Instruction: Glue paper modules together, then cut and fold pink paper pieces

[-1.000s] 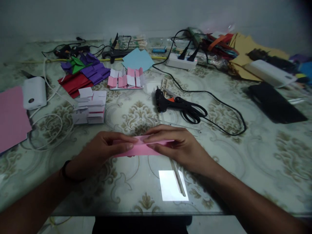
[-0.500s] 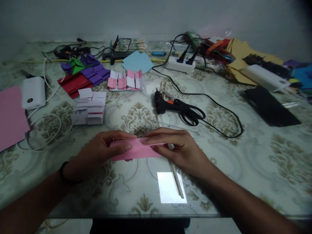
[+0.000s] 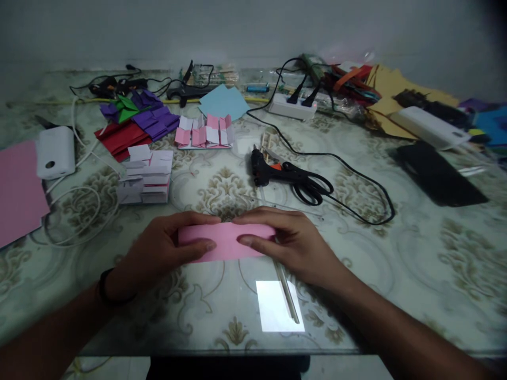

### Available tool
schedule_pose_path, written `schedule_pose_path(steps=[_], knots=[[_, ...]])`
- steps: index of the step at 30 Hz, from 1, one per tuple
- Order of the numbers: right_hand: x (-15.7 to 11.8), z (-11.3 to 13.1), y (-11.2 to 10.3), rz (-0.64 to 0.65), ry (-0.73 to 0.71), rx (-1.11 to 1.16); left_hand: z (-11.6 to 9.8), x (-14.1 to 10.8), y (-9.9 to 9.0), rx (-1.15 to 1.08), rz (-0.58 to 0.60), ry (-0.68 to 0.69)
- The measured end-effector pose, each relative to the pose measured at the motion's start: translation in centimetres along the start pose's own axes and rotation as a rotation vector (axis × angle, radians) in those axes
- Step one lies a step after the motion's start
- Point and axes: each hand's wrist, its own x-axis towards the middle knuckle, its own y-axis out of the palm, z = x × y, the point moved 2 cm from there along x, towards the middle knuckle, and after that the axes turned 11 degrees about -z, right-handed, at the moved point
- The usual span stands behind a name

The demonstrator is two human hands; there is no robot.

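A strip of pink paper (image 3: 225,243), which looks folded lengthwise, spans the space between my two hands near the front of the table. My left hand (image 3: 178,240) grips its left end, thumb on the near face and fingers along the far edge. At the other end my right hand (image 3: 277,235) pinches it the same way. Just below the right hand lies a thin stick (image 3: 288,293), its upper part hidden by the hand. Beyond the hands sit a black glue gun (image 3: 259,166) and black-handled scissors (image 3: 312,184).
Folded white-and-pink paper pieces (image 3: 146,177) lie left of centre, with a pink-and-white row (image 3: 204,132) behind. Pink sheets (image 3: 19,190) and a white power bank (image 3: 56,152) are at left. A power strip (image 3: 292,107) stands at the back; a black phone (image 3: 441,174) lies right.
My right fingers have moved from the front of the pink paper to its far edge, and the right thumb now presses its near face. The left hand has barely moved.
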Motion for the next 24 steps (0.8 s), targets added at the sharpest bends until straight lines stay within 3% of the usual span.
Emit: schedule_pose_path(steps=[10, 24], knots=[[0.08, 0.01, -0.06, 0.016, 0.041, -0.008, -0.36, -0.19, -0.04, 0.010, -0.046, 0.016], [-0.11, -0.07, 0.29, 0.005, 0.040, -0.026, -0.64, -0.26, 0.08, 0.143, -0.031, 0.160]])
